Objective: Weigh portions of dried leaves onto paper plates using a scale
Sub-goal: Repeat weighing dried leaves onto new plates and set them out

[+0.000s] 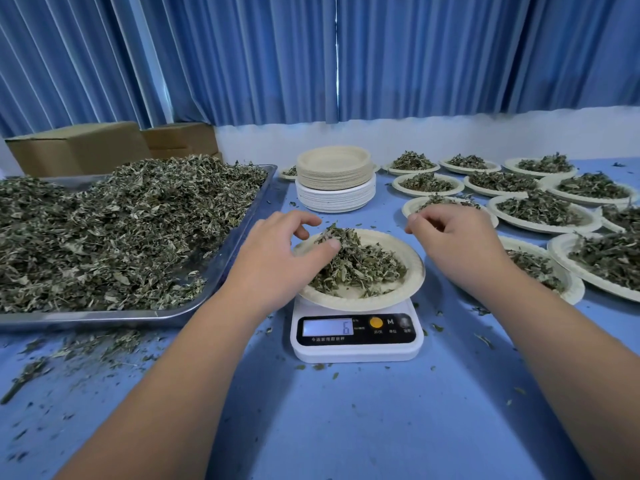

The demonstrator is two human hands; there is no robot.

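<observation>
A white digital scale (356, 344) stands at the table's middle, its display showing 6. On it sits a paper plate (412, 268) carrying a heap of dried leaves (360, 265). My left hand (277, 254) reaches over the plate's left rim; its fingers are spread and loosely bent, and the thumb touches the top of the heap. My right hand (457, 240) hovers just right of the plate with fingers loosely curled downward, and I see nothing in it. A steel tray (221, 271) heaped with loose dried leaves (121, 230) lies at the left.
A stack of unused paper plates (334, 178) stands behind the scale. Several filled plates (540, 211) cover the right side of the blue table. Cardboard boxes (79, 147) sit at the back left. Leaf crumbs (86, 348) litter the cloth near the tray's front.
</observation>
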